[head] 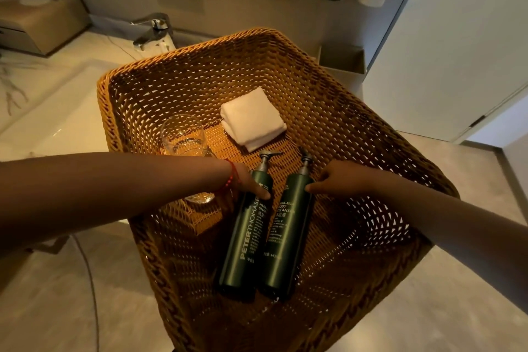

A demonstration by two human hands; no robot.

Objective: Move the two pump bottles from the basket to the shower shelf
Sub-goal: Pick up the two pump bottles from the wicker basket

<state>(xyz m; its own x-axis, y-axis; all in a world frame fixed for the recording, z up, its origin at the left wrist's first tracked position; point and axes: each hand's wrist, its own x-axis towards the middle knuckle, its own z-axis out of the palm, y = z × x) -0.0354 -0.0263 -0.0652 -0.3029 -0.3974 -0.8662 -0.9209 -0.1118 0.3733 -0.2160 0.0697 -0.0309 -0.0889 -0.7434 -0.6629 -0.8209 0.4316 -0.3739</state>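
Observation:
Two dark green pump bottles lie side by side on the floor of a woven basket (357, 111), pumps pointing away from me. My left hand (247, 181) is at the upper part of the left bottle, the shampoo (245, 240), with the thumb laid across it and the fingers tucked along its left side. My right hand (343, 177) comes in from the right. One fingertip touches the shoulder of the right bottle, the body cleanser (285, 237); its other fingers are curled and I cannot see a grip. Both bottles rest on the basket bottom.
A folded white cloth (253, 118) and a clear drinking glass (184, 137) also lie in the basket. A washbasin counter with a tap (151, 30) is at the left, a tissue box (40, 17) behind it. A white door (457, 51) is at the right.

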